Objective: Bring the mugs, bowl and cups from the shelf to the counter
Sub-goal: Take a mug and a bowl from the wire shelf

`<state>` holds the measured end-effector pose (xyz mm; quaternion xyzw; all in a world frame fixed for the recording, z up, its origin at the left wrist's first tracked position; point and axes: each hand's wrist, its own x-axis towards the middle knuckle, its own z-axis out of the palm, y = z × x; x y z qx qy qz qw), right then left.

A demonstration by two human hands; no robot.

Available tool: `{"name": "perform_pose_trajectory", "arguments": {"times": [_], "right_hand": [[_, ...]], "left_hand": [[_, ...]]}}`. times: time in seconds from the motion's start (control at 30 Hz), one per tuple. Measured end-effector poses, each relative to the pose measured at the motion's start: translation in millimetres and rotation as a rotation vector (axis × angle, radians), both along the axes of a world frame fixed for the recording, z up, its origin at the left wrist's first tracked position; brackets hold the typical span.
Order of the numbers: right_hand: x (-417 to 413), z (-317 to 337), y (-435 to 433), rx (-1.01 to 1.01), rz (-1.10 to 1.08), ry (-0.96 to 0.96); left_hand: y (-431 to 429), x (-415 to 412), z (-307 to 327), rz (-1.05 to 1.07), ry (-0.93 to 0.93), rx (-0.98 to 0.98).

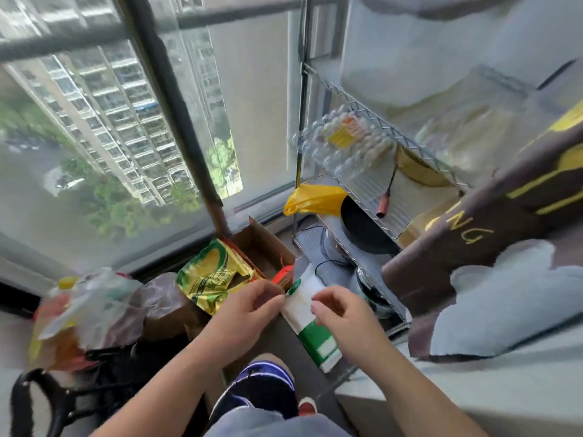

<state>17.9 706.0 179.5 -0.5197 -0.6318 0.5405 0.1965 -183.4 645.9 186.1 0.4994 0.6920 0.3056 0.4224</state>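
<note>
Hands meet low in the head view, in front of a wire shelf that stands by a big window. The left hand is curled, thumb and fingers drawn together, its fingertips just touching the upper left edge of a white and green carton. The right hand comes in from the other side, fingers bent and pinched onto the carton's upper right edge. Whether either hand truly bears the carton's weight cannot be told; both are closed against it. The carton's long axis runs from upper left, near a green round mark at its top, down to lower right, where its green end points toward the counter edge.

No mug, bowl or cup can be made out for certain; the shelf is blurred. On its upper tier lies a clear plastic egg tray, tilted, with a yellow bag hanging just below and a black round pan beside that. An open cardboard box sits left of the shelf foot, a green and gold packet leaning against it. At right a brown box with yellow lettering rests on the counter over a pale blue cloth. A dark shoe shows below the hands.
</note>
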Motion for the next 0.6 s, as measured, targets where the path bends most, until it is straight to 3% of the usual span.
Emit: {"name": "perform_pose_trajectory", "arguments": {"times": [0.33,0.6], "right_hand": [[-42.0,157.2,141.0,0.458,-0.351,0.349],[-47.5,284.2,233.3,0.832,-0.529,0.338]], "left_hand": [[177.7,-20.7,167.5,-0.076,-0.109,0.553],[307.3,-33.4,279.6,-0.295,-0.153,0.827]]}}
